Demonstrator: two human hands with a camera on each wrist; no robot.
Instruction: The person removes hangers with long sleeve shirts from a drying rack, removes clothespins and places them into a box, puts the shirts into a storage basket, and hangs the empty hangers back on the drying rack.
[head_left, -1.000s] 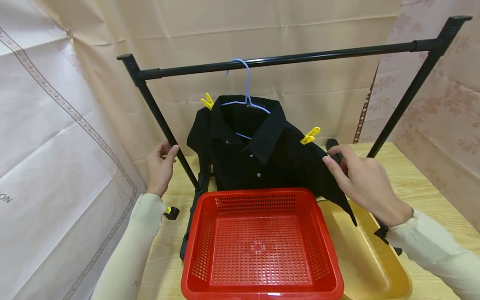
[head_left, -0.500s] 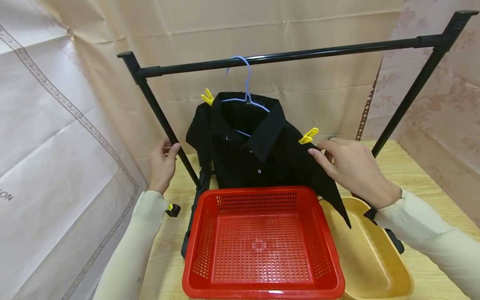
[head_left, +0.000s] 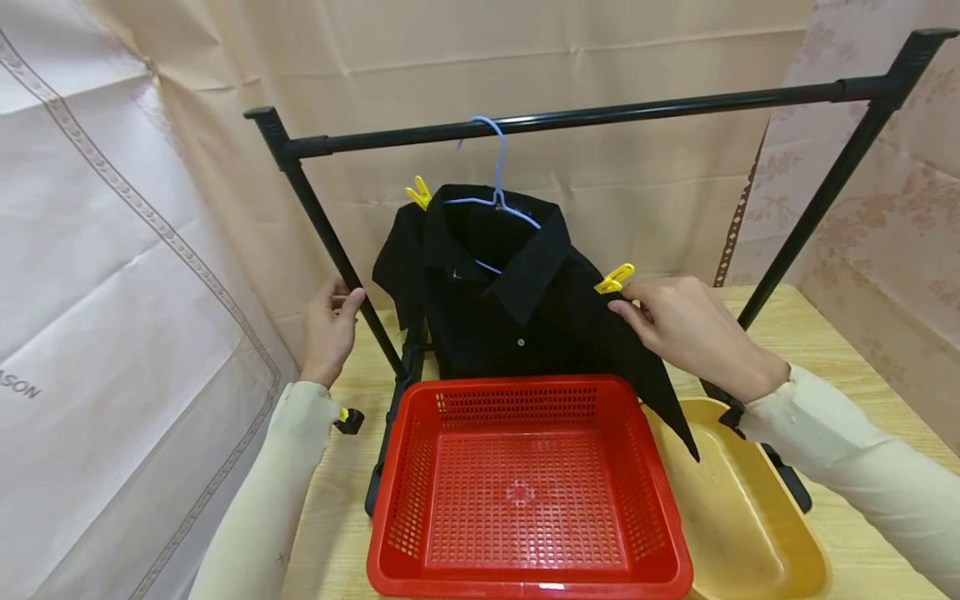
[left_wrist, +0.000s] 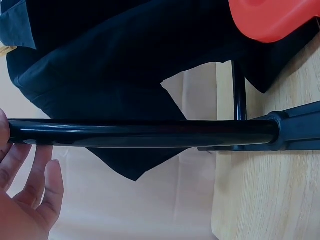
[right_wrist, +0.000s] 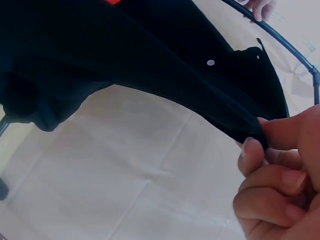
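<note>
A black collared shirt (head_left: 457, 325) hangs on a blue hanger (head_left: 500, 167) hooked over the black clothes rack (head_left: 600, 117). One yellow clothespin (head_left: 418, 195) clips the shoulder at left; another yellow clothespin (head_left: 615, 278) clips the one at right. Just below that second clothespin, my right hand (head_left: 693, 329) pinches the shirt's sleeve edge between thumb and index finger. The right wrist view shows the cloth (right_wrist: 220, 107) folded between those fingertips. My left hand (head_left: 327, 333) holds the rack's left post (left_wrist: 150, 133), thumb on one side and fingers on the other.
A red perforated basket (head_left: 525, 386) stands in front of the shirt. Under its right side lies a yellow basin (head_left: 738, 500), with a sleeve tip hanging over it. The wooden table (head_left: 862, 417) reaches back to a beige cloth backdrop (head_left: 652, 192).
My right hand has moved left along the sleeve's upper edge, up to the clothespin. That clothespin and shoulder have shifted slightly left and down. My left hand stays on the post.
</note>
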